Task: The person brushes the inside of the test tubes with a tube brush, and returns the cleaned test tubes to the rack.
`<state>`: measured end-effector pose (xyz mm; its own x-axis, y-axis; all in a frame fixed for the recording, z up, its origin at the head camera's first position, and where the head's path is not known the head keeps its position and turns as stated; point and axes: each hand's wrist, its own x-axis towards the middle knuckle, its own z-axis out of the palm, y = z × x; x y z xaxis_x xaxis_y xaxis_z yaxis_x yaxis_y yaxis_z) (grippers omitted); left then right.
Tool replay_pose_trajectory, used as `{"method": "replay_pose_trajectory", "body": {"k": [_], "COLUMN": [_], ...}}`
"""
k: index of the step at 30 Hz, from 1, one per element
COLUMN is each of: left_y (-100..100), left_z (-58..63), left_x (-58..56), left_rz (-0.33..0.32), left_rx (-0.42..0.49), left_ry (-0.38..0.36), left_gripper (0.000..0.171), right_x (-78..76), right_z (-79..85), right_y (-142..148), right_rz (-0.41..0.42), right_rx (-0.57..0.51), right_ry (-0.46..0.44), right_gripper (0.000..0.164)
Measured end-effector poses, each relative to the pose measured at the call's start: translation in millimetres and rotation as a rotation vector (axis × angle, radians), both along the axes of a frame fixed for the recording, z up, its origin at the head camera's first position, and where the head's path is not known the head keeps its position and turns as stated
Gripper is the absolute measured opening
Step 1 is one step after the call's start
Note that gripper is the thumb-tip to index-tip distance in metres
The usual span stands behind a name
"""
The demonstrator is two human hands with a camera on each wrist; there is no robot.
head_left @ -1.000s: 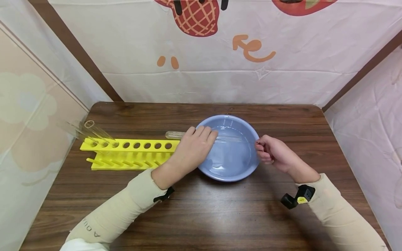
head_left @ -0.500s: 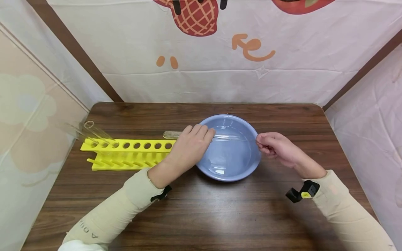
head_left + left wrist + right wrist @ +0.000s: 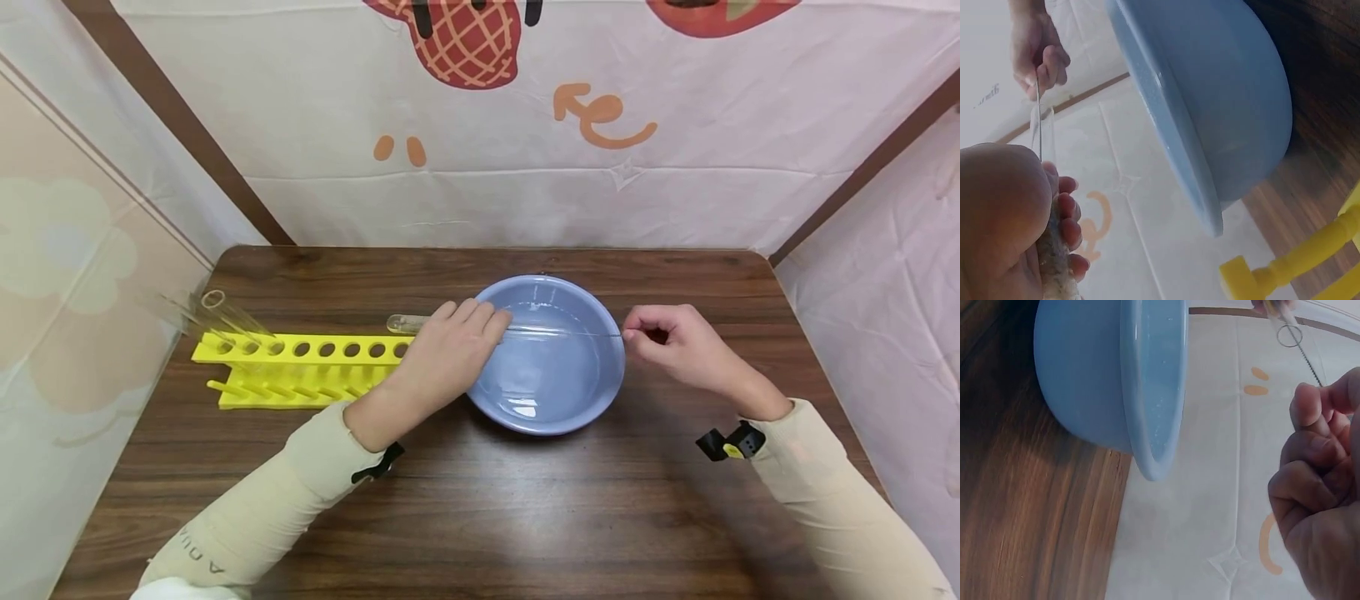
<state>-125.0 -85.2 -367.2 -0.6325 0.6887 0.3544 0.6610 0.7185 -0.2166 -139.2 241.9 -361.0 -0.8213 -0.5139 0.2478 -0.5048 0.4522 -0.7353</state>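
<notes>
My left hand (image 3: 442, 358) grips a clear glass test tube (image 3: 403, 323), held nearly level above the left side of a blue basin (image 3: 543, 428). The tube's rounded end juts out left of the hand, and its mouth (image 3: 1289, 336) points right. Inside it sits a test tube brush, whose bristles (image 3: 1055, 253) show through the glass by the left fingers. The brush's thin wire handle (image 3: 592, 335) runs out of the mouth across the basin. At the basin's right rim, my right hand (image 3: 690, 354) pinches the wire's end between thumb and forefinger, other fingers curled.
A yellow test tube rack (image 3: 300, 372) stands on the wooden table (image 3: 525, 525) to the left, partly behind the left forearm. Several clear test tubes (image 3: 238, 317) lean in its leftmost holes. Water lies in the basin. Printed cloth walls (image 3: 510, 208) enclose the table's back and sides.
My right hand has shifted right and turned its fingers, so more of the brush wire shows. The left hand, with the test tube, has drifted slightly left.
</notes>
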Motion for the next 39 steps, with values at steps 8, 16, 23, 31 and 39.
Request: {"method": "replay_pose_trajectory", "body": {"k": [8,16,23,31,39], "left_y": [-6,-12,-17,-21,-24], "left_z": [4.3,5.3,5.8,6.5,5.4], "left_x": [0.5,1.7,0.3,-1.4,-0.9], "left_rz": [0.019,0.043,0.043,0.035,0.042], "left_rx": [-0.017,-0.036,-0.025,-0.007,0.000], "left_ry": [-0.076,-0.119,-0.107,-0.119,-0.135], "left_gripper": [0.022,0.017,0.018,0.021,0.017], "right_x": [2.0,0.7,2.4,5.9,10.1], "right_z": [-2.4,-10.4,-13.0,-11.2,-10.6], "right_y": [4,13,24,32,34], "right_rz": [0.045,0.054,0.039,0.036,0.041], "right_rx": [0.025,0.201,0.290,0.257,0.229], "right_ry": [0.245,0.672,0.899,1.056,1.168], "right_gripper": [0.031,0.016,0.033,0.030,0.030]}}
